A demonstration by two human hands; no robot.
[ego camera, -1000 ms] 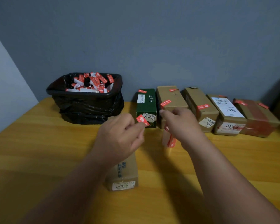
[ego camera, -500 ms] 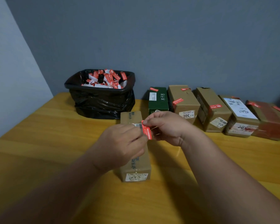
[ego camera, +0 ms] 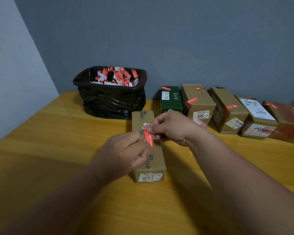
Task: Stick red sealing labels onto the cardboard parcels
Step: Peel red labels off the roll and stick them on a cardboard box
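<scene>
A long brown cardboard parcel (ego camera: pixel 155 161) lies lengthwise on the yellow table (ego camera: pixel 58 150), just in front of me. Above its top I hold a red sealing label (ego camera: pixel 149 136). My right hand (ego camera: pixel 172 128) pinches the label's upper end, and the strip hangs down from there. My left hand (ego camera: pixel 126 152) has curled fingers at the label's lower end, over the parcel's middle; whether they pinch the label or its backing is hidden. A pinkish roll or strip (ego camera: pixel 200 123) peeks out behind my right hand.
A black bin-bag-lined basket (ego camera: pixel 112 102) full of red and white label scraps stands at the back left. Along the wall to the right runs a row of parcels with red labels: a green box (ego camera: pixel 171 100) and several brown boxes (ego camera: pixel 198 100). Grey walls close the table's back and left.
My hands came together over the near parcel. The red label went from my left fingers to a two-handed hold and now hangs upright from my right hand. The view shifted left.
</scene>
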